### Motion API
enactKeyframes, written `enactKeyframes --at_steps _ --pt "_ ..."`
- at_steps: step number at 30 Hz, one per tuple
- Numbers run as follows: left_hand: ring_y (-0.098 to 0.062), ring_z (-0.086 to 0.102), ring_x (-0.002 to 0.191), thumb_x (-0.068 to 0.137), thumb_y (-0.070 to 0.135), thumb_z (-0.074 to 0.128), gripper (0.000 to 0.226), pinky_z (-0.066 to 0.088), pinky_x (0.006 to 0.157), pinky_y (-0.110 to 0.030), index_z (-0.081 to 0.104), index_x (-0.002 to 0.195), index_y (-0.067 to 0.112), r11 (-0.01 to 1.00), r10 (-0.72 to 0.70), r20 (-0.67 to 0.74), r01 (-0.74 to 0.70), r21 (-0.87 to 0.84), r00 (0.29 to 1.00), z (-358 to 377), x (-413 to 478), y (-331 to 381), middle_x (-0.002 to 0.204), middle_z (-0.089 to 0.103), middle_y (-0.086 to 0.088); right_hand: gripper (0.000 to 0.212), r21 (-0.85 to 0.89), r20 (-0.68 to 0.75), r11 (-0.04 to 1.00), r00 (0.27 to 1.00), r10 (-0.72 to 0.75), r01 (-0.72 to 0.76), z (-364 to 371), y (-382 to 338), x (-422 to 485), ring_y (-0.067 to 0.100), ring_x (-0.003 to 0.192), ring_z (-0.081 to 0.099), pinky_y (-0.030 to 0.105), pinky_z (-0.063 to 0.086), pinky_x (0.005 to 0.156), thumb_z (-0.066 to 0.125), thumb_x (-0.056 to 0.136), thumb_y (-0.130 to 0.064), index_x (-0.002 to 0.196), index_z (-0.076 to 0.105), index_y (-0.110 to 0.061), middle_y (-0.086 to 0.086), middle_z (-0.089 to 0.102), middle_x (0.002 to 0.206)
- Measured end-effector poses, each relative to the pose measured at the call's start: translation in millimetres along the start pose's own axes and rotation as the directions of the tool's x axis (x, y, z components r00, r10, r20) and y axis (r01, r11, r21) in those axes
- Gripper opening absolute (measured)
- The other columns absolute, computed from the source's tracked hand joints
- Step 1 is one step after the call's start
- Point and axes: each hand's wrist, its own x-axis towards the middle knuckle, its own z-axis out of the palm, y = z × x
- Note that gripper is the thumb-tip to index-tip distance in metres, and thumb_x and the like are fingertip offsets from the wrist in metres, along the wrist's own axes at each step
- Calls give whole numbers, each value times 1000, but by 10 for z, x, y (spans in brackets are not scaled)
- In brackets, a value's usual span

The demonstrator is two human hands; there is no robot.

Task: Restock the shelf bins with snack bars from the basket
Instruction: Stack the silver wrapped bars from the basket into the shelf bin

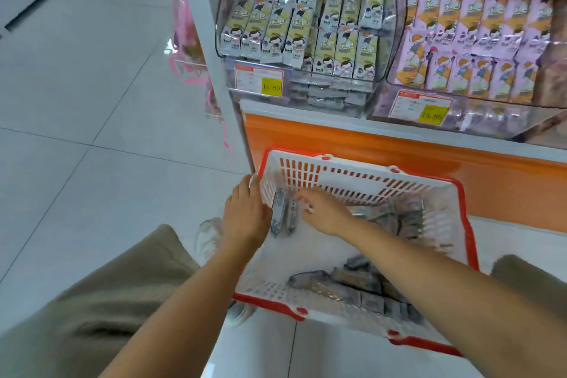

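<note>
Item: two snack bars [283, 213], upper-left corner of basket [362, 175], long axes running up-frame. Left hand [245, 215] lay flat against their left side, fingers straight. Right hand [325, 213] just right, fingers spread, tips touching. Neither hand visibly gripped. Shelf bins [294, 24] above.

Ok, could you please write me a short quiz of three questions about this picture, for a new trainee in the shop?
1. True or false: the left hand and the right hand are both at the white slotted plastic basket with a red rim.
2. The packs in the right clear plastic shelf bin are mainly: A pink, B green, C black.
3. What colour is the shelf's base panel behind the basket?
Key: 1 true; 2 A; 3 orange.
</note>
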Motion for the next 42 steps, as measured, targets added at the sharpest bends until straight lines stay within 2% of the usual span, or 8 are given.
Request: enactKeyframes --at_steps 5,16,22,28,33,37,40,42 --pt "-30 37 135 97 24 44 67 36 107 -40 12 154 9 999 -6 45 8 -39 999 278 -6 -177 157 23 -12 55 -77 301 984 937 176 -160 519 293 254 35 117 51 35 45 90 47 100 -24 151 26 -23 16 30 147" --pt "-31 49 125 97 26 48 66 50 97 -46 17 152 9 988 20 -29 -24 -150 999 438 8 -260 152 33 -15 71 -37 456 943 834 312 -332 1254 537 838 40 136 32 40 35 107 49 99 -24 155 6 -28 17 6 156" --pt "-30 49 125 98 26 47 64 50 97 -45 17 152 9 991 33 -38 -38 -125 999 458 9 -264 152 33 -15 65 -30 383 922 847 368 -387 1372 668 849 38 134 36 39 37 106 48 99 -31 154 16 -19 19 18 153" --pt "-29 45 129 99 27 45 65 48 100 -41 13 153 10 997 47 -60 -51 -59 997 498 7 -276 153 30 -13 29 208 112 856 881 460 -474 1163 903 557 29 85 58 34 46 66 72 86 -22 105 51 -16 15 56 108" --pt "-29 36 136 98 27 48 69 40 107 -41 11 154 11 1000 24 -34 -24 10 999 511 7 -268 155 27 -12 25 441 102 803 911 399 -401 827 902 245 27 82 56 36 45 69 64 88 -8 100 45 -16 15 57 100" --pt "-28 14 147 100 27 42 67 15 119 -39 8 154 9 999 12 0 -12 49 1000 375 -24 -181 161 11 -12 24 593 92 759 959 267 -268 447 683 8 28 90 64 40 53 81 57 92 -10 107 40 -19 14 57 108" --pt "-28 31 137 98 25 46 52 27 113 -40 34 147 10 998 57 -86 -57 8 995 147 -74 6 151 33 -12 25 673 -27 728 979 201 -131 174 433 -181 28 93 67 37 55 83 56 92 -6 105 38 -19 9 58 110" --pt "-27 48 120 99 26 44 36 38 101 -39 55 131 12 978 -5 -55 -6 -206 998 -40 -95 188 132 54 -11 28 692 -103 721 984 148 -36 12 250 -288 26 89 68 37 57 83 57 91 -4 105 37 -18 9 58 114"
